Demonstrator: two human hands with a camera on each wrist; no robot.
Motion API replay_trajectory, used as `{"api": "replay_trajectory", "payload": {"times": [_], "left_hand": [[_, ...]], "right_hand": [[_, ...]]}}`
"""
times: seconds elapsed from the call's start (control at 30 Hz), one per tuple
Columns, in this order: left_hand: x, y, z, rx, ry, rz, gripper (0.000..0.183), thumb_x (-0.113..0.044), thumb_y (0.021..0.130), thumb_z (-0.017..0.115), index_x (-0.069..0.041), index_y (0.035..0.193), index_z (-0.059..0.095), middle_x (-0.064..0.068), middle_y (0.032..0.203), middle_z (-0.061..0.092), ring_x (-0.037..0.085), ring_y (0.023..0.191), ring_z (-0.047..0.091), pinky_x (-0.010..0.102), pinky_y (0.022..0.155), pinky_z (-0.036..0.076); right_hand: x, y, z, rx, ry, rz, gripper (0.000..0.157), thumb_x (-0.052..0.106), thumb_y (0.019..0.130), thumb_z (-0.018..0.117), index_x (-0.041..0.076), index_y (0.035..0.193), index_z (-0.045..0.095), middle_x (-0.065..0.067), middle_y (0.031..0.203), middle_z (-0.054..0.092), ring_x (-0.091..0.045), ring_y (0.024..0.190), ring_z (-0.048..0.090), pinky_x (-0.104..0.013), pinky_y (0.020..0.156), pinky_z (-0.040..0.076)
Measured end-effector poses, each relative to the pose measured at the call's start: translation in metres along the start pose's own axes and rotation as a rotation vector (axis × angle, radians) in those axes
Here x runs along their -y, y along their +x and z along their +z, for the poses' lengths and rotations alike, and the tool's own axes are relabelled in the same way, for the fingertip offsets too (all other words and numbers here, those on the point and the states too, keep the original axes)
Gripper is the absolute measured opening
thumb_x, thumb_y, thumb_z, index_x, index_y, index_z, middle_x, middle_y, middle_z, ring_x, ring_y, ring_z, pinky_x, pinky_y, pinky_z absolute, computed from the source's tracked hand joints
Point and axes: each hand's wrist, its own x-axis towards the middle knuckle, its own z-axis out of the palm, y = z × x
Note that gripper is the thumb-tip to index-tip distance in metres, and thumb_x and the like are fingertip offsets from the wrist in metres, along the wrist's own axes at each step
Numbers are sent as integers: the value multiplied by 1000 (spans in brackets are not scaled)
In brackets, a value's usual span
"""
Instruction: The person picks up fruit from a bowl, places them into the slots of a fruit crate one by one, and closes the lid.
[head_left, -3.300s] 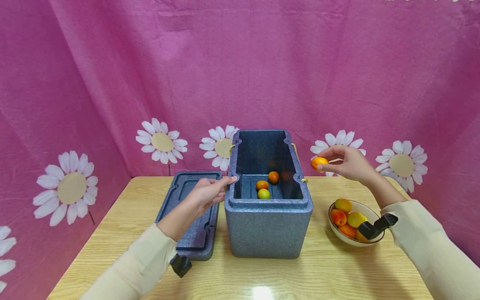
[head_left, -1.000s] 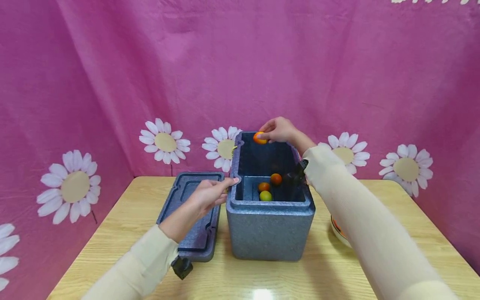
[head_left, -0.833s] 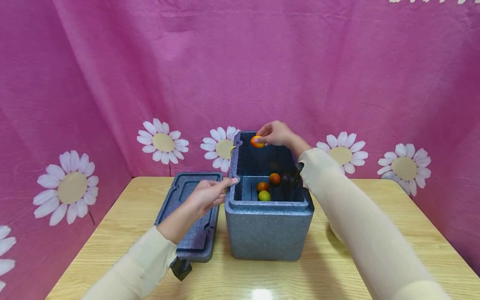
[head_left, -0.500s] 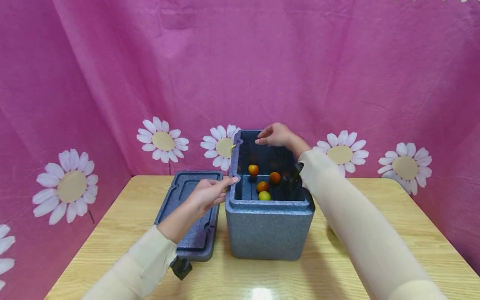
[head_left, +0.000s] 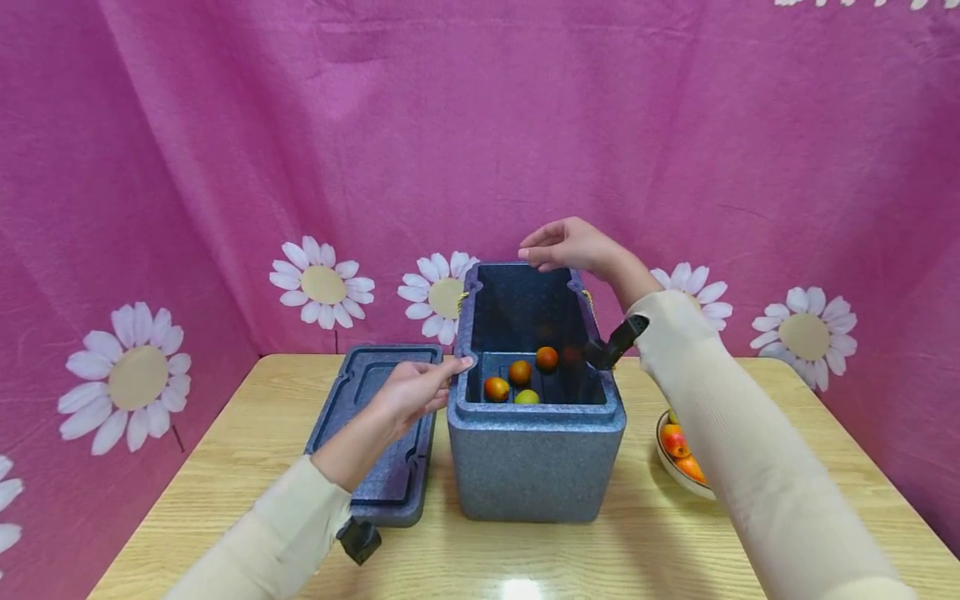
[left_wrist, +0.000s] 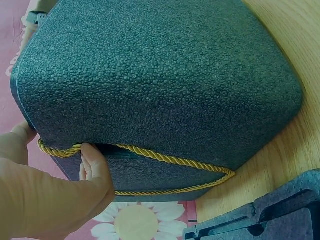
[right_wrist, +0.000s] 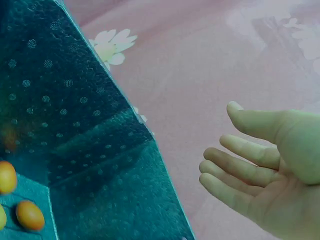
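Note:
A grey foam cooler box (head_left: 536, 475) stands uncovered on the table. My left hand (head_left: 408, 393) grips its left wall, thumb on the rim; in the left wrist view the fingers curl at the wall beside a yellow twisted rope (left_wrist: 170, 159). Inside lie several small oval fruits: an orange-red fruit (head_left: 497, 389) near the left wall, two more orange ones and a yellow-green fruit (head_left: 527, 397). Above the box's far end is my right hand (head_left: 573, 246), holding nothing; the right wrist view shows its fingers (right_wrist: 245, 167) loosely bent and the thumb apart.
Left of the box the grey lid (head_left: 393, 471) lies on the wooden table (head_left: 517, 558). A cream bowl (head_left: 684, 481) of red, orange and yellow fruits sits to the right, partly hidden by the right sleeve (head_left: 720, 400). Behind hangs a pink flowered cloth (head_left: 420, 125).
My right hand carried an orange fruit from over the bowl to the box and let it drop; it lies at the bottom left. That hand has since risen slightly. The left hand stays put.

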Motion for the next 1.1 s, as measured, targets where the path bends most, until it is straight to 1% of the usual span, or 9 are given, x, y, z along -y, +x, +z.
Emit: {"api": "replay_trajectory", "payload": {"times": [0.13,0.27,0.33,0.43,0.53,0.63,0.73,0.93,1.1], "left_hand": [[1,0,0,1,0,1,79,-44,90,66,7,145,38,20,152,44,32,139,48,43,117,38],[1,1,0,-2,12,-9,81,-45,89,67,6,145,37,20,152,45,32,138,48,44,117,38],[1,1,0,-2,18,-15,82,-46,89,67,6,146,37,21,152,45,32,138,49,44,117,37],[0,1,1,-3,17,-18,82,-46,89,67,5,145,38,21,152,44,32,138,49,44,117,38],[-1,1,2,-3,13,-17,81,-46,89,67,6,145,38,21,152,44,31,137,50,44,117,38],[-1,1,2,-7,12,-17,80,-46,89,68,5,144,39,20,151,45,31,137,50,43,116,39],[-1,1,1,-7,14,-19,80,-46,89,68,5,144,39,19,151,46,32,137,51,43,117,39],[-1,2,1,-1,11,-19,80,-46,89,68,5,144,39,19,151,46,31,137,51,42,116,40],[-1,2,1,7,12,-12,79,-46,89,68,4,144,40,17,150,47,31,137,51,42,115,40]], "right_hand": [[-7,-14,-7,-18,-24,-8,41,26,96,62,1,129,61,-25,131,62,-32,113,64,-48,108,48],[-20,-31,-11,-75,-84,-31,38,26,96,62,2,125,63,-23,124,66,-26,104,68,-47,104,52],[-27,-41,-14,-106,-111,-36,38,27,96,62,2,124,64,-22,121,68,-28,106,66,-45,102,54],[-38,-56,-18,-145,-140,-35,38,29,95,63,3,123,65,-18,117,71,-20,100,67,-34,94,55],[-52,-71,-23,-166,-162,-34,39,31,95,64,4,123,65,-14,113,73,-4,90,64,-21,83,53],[-67,-87,-27,-178,-178,-46,39,30,95,64,3,122,65,-11,109,74,4,82,63,-14,76,52],[-80,-101,-27,-194,-188,-65,36,26,95,65,1,120,65,-9,104,75,7,79,62,-13,73,52],[-107,-127,-24,-217,-191,-85,29,20,93,67,-1,114,68,-1,97,73,6,78,61,-14,70,53],[-127,-145,-20,-229,-236,-46,31,22,94,66,0,114,68,-13,101,75,8,78,60,-13,70,53]]}}
